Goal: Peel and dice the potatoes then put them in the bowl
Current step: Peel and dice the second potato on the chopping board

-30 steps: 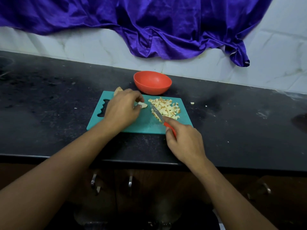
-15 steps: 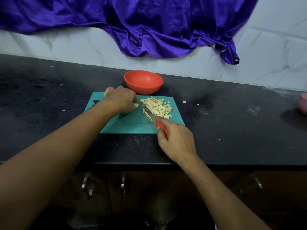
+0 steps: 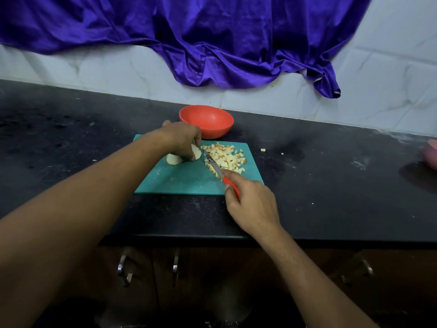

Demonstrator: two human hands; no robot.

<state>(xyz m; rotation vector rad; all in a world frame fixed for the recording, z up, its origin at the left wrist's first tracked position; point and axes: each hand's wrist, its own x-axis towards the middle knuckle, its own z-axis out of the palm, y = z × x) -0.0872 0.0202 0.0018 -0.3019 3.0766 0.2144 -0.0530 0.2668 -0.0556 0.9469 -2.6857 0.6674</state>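
Dim, soft overhead light; wide-angle bending at edges, foreground murky.

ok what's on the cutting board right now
A pile of diced potato, the knife held by the right hand, and undiced potato pieces held by the left hand. That hand covers part of them, so their full number cannot be seen.

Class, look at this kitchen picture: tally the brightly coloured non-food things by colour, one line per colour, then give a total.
Orange-red: 2, the bowl and the knife handle
Teal: 1, the cutting board
Purple: 1, the cloth
Pink: 1, an object cut off at the right edge
Total: 5
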